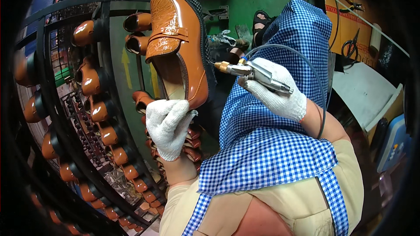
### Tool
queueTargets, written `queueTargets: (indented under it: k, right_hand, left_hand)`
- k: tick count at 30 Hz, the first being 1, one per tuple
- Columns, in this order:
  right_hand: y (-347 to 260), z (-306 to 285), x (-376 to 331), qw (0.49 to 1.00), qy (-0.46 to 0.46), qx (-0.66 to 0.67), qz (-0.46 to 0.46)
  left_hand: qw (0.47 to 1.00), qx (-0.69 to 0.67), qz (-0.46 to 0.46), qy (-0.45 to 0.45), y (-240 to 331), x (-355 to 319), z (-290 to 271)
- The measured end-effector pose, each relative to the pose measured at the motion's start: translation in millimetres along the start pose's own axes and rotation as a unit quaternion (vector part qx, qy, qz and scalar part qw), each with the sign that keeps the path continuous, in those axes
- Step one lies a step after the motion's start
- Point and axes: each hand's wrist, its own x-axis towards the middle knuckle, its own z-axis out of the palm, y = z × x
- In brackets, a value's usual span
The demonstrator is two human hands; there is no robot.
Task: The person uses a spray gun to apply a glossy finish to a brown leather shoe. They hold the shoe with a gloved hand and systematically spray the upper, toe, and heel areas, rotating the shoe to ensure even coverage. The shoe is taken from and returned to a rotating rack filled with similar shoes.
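A glossy brown loafer (197,67) with a strap across its front and a dark sole is held up in front of me, toe pointing away. My left hand (168,124), in a white knit glove, pinches it at the heel. In my right hand (282,85), also gloved, lies a small metal spray gun (258,75) with a brass-coloured nozzle. The nozzle points left toward the sole side of the loafer, with a gap between them. A thin grey hose (313,67) loops from the gun over my right wrist.
On the left, black metal racks (43,57) carry rows of brown shoes (100,110). My lap is covered by a blue checked apron (267,161). At the right stand a cardboard box (350,28) with black-handled scissors (350,49) and pliers (350,2), plus a white sheet (361,91).
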Motion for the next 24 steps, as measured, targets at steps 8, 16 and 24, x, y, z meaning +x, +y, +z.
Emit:
queueTargets:
  k: [8,16,24]
  right_hand:
    - [-1.3,4.6,-4.4,0.999,-0.035,-0.005,-0.001]
    - [-2.7,9.9,-3.5,0.999,-0.024,-0.037,-0.021]
    - [-7.1,12.4,-6.5,0.995,-0.017,-0.081,-0.052]
  left_hand:
    - [1.000,-0.009,-0.015,0.003,-0.2,-3.0,-0.9]
    - [0.998,-0.042,-0.025,-0.050,-4.2,0.3,-13.0]
    - [0.988,0.035,0.014,-0.151,-1.1,34.1,-27.7]
